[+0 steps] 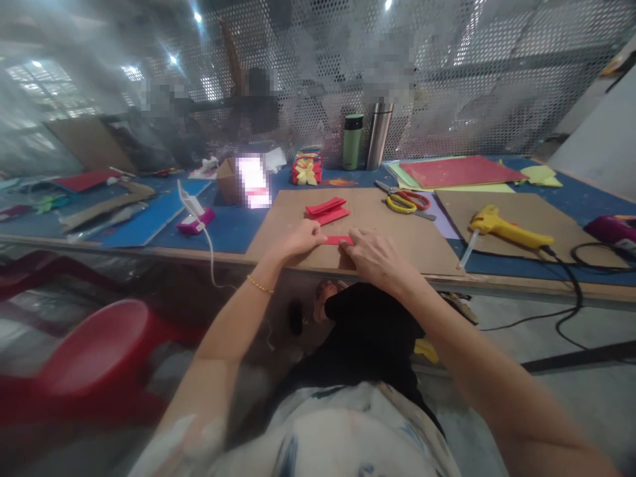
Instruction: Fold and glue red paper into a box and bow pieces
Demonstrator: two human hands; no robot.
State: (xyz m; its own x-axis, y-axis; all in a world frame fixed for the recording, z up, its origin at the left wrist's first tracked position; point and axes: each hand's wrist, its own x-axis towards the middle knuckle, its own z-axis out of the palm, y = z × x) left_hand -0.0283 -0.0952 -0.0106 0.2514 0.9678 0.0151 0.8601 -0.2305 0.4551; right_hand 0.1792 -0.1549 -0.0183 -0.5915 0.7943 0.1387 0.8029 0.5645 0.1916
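A small red paper strip (pixel 334 240) lies on the brown cardboard sheet (pixel 422 255) near the table's front edge. At its left end, the fingers of my left hand (pixel 298 241) are pinched closed on it. My right hand (pixel 375 253) has its fingers bent together and pressing on the strip's right end. Part of the strip is hidden under the fingers. Just beyond them lie folded red pieces (pixel 328 211). Yellow-and-red-handled scissors (pixel 401 202) rest on the cardboard to the right.
On the right, a yellow glue gun (pixel 511 228) with a black cord lies on another cardboard piece (pixel 546 215). Behind stand a green bottle (pixel 352 142), a steel flask (pixel 379 139) and a small red box with a yellow bow (pixel 307 167). A red stool (pixel 99 344) is at left.
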